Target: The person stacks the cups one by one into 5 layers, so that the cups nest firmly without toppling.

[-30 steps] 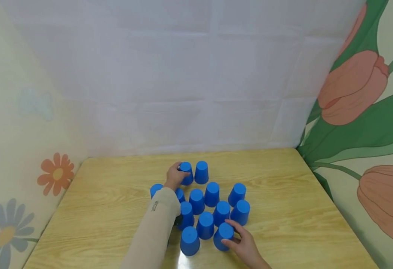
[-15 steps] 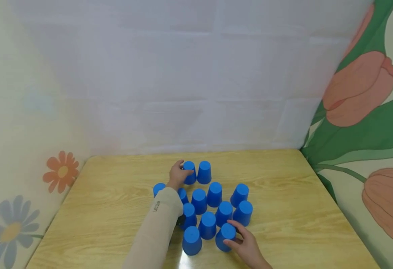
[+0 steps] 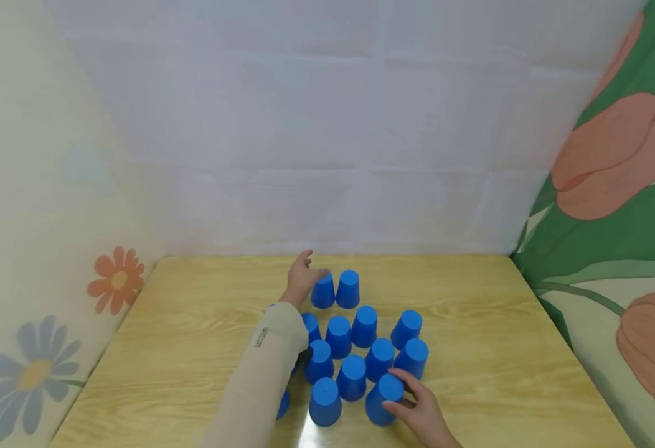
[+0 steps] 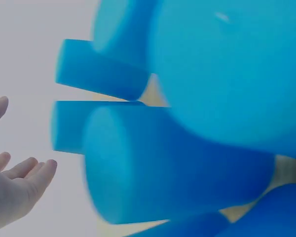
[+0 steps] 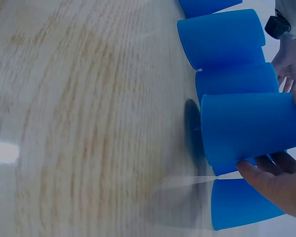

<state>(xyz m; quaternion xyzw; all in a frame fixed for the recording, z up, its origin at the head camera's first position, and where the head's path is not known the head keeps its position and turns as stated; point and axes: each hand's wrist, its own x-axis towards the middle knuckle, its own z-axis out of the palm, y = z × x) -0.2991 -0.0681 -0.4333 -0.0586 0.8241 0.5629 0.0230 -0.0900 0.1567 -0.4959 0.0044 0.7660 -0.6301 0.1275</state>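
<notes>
Blue cups stand upside down on the table. My left hand point(image 3: 303, 280) hovers by the far pair, fingers spread and raised; its thumb overlaps the top of the left far cup point(image 3: 323, 294) in the head view. In the left wrist view the same hand point(image 4: 19, 192) shows thumb and fingers apart with nothing between them. The other far cup point(image 3: 348, 290) stands just to the right. At the near right my right hand point(image 3: 421, 410) grips a cup point(image 3: 379, 403) between thumb and fingers. The right wrist view shows this cup point(image 5: 251, 123) with its rim close over the wood and a shadow beside it.
Several more upside-down cups point(image 3: 339, 337) stand loosely grouped in the middle, some hidden behind the left sleeve point(image 3: 254, 379). Two cups point(image 3: 406, 330) are at the group's right edge. The wooden table point(image 3: 501, 348) meets a white sheet point(image 3: 305, 137) at the back.
My left hand has let go of the left far cup and risen slightly, fingers opening. My right hand keeps its grip on the near cup. The whole view has shifted slightly.
</notes>
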